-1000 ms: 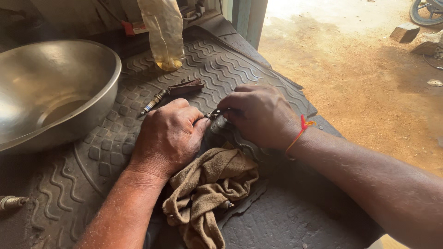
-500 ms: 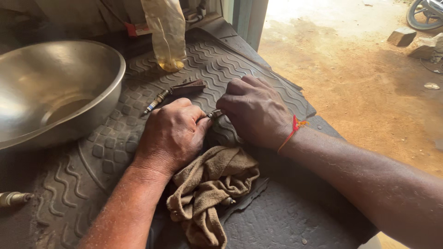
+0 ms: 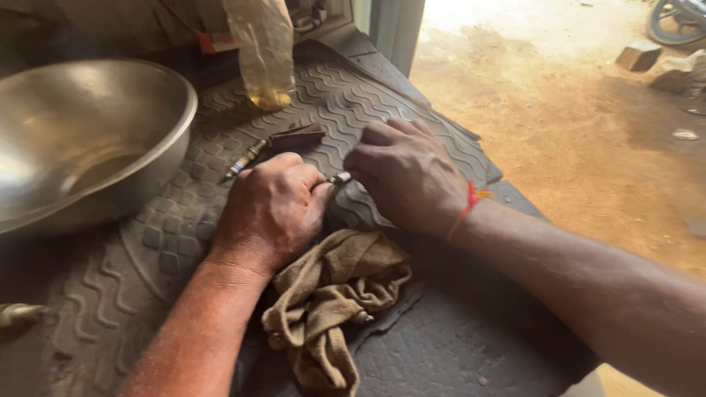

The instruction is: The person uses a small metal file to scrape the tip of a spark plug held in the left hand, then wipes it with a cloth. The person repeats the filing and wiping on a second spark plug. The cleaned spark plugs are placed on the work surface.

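Holding a small metal part (image 3: 340,178) right of the steel bowl (image 3: 147,169), the left hand (image 3: 272,213) is fisted around it; the right hand (image 3: 404,176) pinches its tip. It looks stiff, light, perhaps oily; hold the body.

The rubber mat (image 3: 382,95) is dark grey, moulded with wavy ridges and small squares. The crumpled rag (image 3: 334,301) is dull khaki-brown, and the big bowl (image 3: 81,140) is plain silvery steel. A red-orange thread (image 3: 465,209) circles the right wrist; the ground (image 3: 573,147) outside is sandy orange-brown.
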